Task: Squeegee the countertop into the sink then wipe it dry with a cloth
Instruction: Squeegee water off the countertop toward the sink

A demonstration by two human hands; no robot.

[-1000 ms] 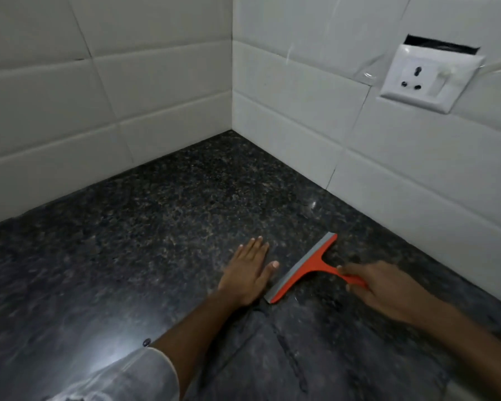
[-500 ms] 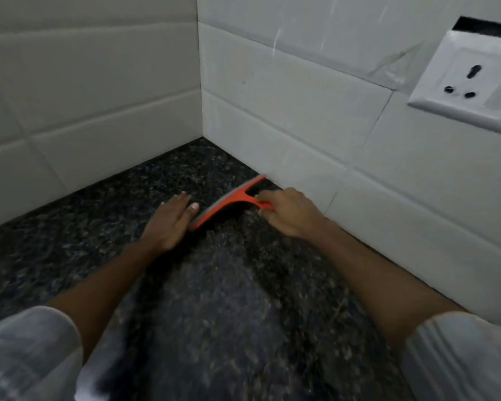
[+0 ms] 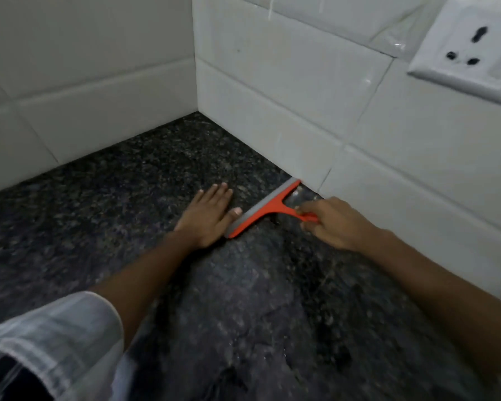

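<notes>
An orange squeegee [image 3: 265, 209] with a grey blade lies blade-down on the dark speckled granite countertop [image 3: 128, 198]. Its far tip touches the base of the right tiled wall. My right hand [image 3: 334, 222] is closed around the orange handle. My left hand [image 3: 209, 217] rests flat on the counter, fingers spread, its thumb touching the near end of the blade. No sink and no cloth are in view.
White tiled walls [image 3: 272, 82] meet in a corner behind the counter. A white wall socket [image 3: 469, 47] sits high on the right wall. Wet streaks show on the granite in front of me.
The squeegee and both hands have slid back from the corner along the right wall toward me. The grip is unchanged.
</notes>
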